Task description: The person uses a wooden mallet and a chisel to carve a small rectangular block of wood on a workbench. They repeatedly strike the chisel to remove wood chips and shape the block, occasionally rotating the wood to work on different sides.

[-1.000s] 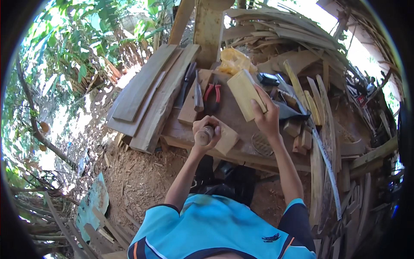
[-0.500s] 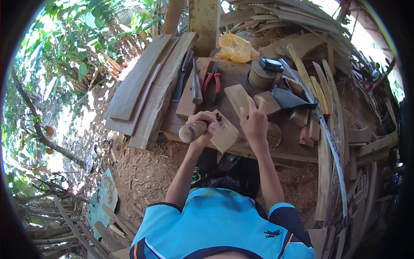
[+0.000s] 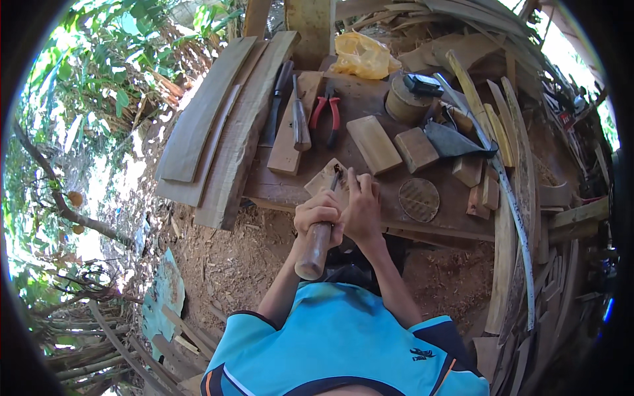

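A chisel with a thick round wooden handle point(image 3: 314, 251) is gripped in my left hand point(image 3: 317, 214), fingers wrapped round it. Its dark narrow blade point(image 3: 337, 175) points away from me and meets a dark notch in a pale wooden block point(image 3: 322, 178) at the near edge of the workbench. Beside it my right hand point(image 3: 362, 210) lies against the block, its first fingers stretched out near the notch. Both hands cover much of the block's near half, and where my right thumb sits is unclear.
On the workbench point(image 3: 264, 181) lie red-handled pliers point(image 3: 325, 117), another chisel point(image 3: 300, 125), a knife point(image 3: 277, 109), wooden blocks point(image 3: 374, 144) and a round wooden disc point(image 3: 419, 200). Long planks point(image 3: 214, 119) lean at the left; wood strips and a metal rod point(image 3: 515, 218) border the right.
My left hand has turned the chisel so its blade now reaches the block's notch. My right hand, raised with fingers spread before, has come down and left onto the block.
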